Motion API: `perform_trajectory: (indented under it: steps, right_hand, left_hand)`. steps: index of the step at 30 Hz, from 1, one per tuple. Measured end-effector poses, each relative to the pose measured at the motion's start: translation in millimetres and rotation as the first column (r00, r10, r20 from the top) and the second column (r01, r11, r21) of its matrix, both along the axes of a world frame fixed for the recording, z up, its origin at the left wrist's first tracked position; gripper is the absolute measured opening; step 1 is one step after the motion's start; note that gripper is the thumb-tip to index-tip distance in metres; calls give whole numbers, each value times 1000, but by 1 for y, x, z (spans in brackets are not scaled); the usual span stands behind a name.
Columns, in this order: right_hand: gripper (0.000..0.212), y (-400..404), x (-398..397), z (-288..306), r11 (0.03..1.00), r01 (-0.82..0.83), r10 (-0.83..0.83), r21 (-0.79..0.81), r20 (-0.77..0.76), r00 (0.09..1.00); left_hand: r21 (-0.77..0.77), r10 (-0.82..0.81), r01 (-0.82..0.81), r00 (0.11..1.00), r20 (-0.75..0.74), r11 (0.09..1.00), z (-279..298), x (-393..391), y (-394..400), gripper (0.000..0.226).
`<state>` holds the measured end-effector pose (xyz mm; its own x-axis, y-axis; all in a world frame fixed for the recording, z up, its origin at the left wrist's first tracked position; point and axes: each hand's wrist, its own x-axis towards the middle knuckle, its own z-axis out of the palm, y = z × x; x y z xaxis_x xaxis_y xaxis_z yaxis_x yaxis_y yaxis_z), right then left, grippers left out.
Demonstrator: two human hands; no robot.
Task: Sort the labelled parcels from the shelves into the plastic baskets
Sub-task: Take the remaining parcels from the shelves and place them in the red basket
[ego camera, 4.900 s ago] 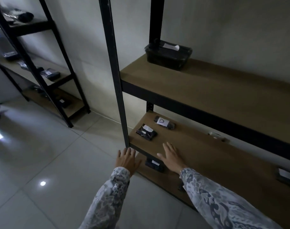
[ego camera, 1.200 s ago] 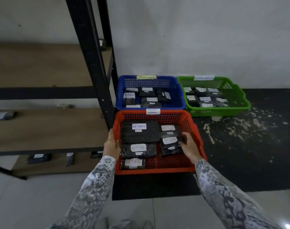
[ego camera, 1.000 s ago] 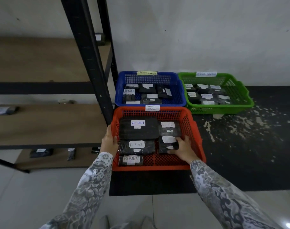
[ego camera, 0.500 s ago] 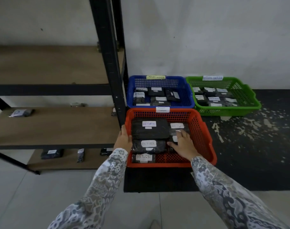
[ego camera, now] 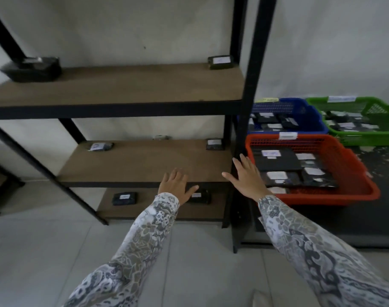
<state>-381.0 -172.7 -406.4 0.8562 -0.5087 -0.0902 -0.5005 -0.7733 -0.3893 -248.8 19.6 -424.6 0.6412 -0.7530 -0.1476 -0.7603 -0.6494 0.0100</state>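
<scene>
Head: parcel (ego camera: 199,196) beside left fingers (ego camera: 192,189)

The left hand (ego camera: 175,186) hides part of a parcel (ego camera: 202,196) on the bottom shelf. Beside the red basket (ego camera: 353,173), the green basket (ego camera: 366,107) is cut off; the label writing is blurred.

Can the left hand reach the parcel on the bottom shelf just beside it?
Probably yes: the left hand is open and empty, and the parcel lies at the shelf's open front, with nothing between them.

Black labelled parcels (ego camera: 214,144) on shelves (ego camera: 144,160), filling red basket (ego camera: 353,173)
</scene>
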Motion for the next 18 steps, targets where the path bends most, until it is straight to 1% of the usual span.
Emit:
perform_trajectory:
  steps: [3, 7, 9, 11, 12, 15, 16, 18]
  right_hand:
    - [72, 50, 25, -6, 999, -39, 40, 30, -23, 999]
    - [71, 98, 57, -26, 994, -93, 96, 50, -73, 993]
    - [70, 115, 73, -44, 990, -126, 132, 61, -111, 985]
    - [69, 128, 90, -72, 986, -148, 158, 79, -136, 978]
    - [69, 134, 100, -89, 984, -160, 170, 78, -149, 974]
    - [68, 150, 129, -149, 977, -195, 209, 85, -204, 956]
    - [68, 154, 138, -172, 975, -200, 217, 100, -225, 950]
    - [66, 161, 159, -220, 968, -211, 239, 134, -259, 936]
  left_hand:
    - [55, 51, -50, 998, -20, 997, -6, 21, 55, 68]
    - [49, 112, -110, 993, -43, 993, -22, 45, 109, 65]
    - [36, 147, -145, 987, -66, 989, -38, 53, 128, 62]
    - [45, 193, -190, 975, -105, 981, -61, 63, 142, 66]
    - [55, 213, -208, 970, -116, 977, -77, 69, 148, 73]
    - [59, 249, -243, 958, -145, 968, -136, 92, 156, 128]
    - [51, 271, -266, 951, -147, 963, -160, 100, 158, 137]
    - [49, 304, -301, 942, -140, 953, -208, 119, 161, 140]
